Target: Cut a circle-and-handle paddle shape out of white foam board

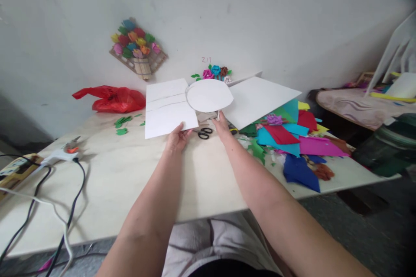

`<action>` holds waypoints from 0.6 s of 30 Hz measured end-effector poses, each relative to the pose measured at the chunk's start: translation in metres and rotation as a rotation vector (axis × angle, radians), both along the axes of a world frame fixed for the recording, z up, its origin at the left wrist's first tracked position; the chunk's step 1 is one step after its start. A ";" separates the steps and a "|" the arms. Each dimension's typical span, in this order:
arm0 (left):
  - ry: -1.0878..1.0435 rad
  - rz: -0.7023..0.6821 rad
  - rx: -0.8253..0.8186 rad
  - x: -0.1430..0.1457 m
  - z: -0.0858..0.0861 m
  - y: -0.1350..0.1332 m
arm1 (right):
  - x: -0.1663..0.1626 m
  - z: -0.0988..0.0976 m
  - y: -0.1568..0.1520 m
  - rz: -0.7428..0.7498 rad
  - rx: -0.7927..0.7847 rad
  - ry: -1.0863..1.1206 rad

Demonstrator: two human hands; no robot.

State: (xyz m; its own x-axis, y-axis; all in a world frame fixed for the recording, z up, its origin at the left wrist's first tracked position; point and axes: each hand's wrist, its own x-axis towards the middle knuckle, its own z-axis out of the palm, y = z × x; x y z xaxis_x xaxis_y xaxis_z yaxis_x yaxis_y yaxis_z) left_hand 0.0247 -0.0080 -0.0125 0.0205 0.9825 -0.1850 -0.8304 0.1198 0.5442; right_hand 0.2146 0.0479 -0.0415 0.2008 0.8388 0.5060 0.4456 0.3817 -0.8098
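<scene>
My left hand (178, 137) is closed on the lower right corner of a white board (167, 117), thumb on top. Two pencil lines cross this board, and its right edge has a curved cut. Beside that curve, a rounded white cutout (210, 96) is raised above the table, and my right hand (221, 124) pinches it at its lower edge. Black-handled scissors (204, 133) lie on the table between my hands. Another white board (263, 97), larger and angled, rests behind my right hand on the craft pile.
Colourful paper or felt sheets (300, 136) pile up on the right. At the left are a red plastic bag (115, 99), green leaf cutouts (121, 125) and a power strip (61, 154) with cables. Paper flowers (216, 71) stand by the wall. A dark green container (388, 145) is far right.
</scene>
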 end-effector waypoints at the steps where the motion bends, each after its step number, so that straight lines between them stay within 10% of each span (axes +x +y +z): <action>1: -0.001 -0.001 -0.001 0.000 0.000 0.000 | 0.000 0.000 -0.001 -0.035 -0.025 0.016; 9: -0.002 0.017 0.009 -0.001 0.001 -0.004 | 0.003 0.012 -0.026 -0.306 -0.048 -0.392; 18: 0.021 0.062 0.022 -0.003 0.003 -0.006 | -0.002 0.016 -0.035 -0.208 -0.181 -0.312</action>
State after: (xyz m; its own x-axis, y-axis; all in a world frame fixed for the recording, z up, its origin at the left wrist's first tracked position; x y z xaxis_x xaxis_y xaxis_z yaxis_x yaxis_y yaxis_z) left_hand 0.0219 -0.0141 -0.0095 -0.0446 0.9856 -0.1629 -0.8242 0.0559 0.5635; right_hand 0.2127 0.0131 -0.0254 0.2359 0.8776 0.4173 0.7325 0.1216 -0.6698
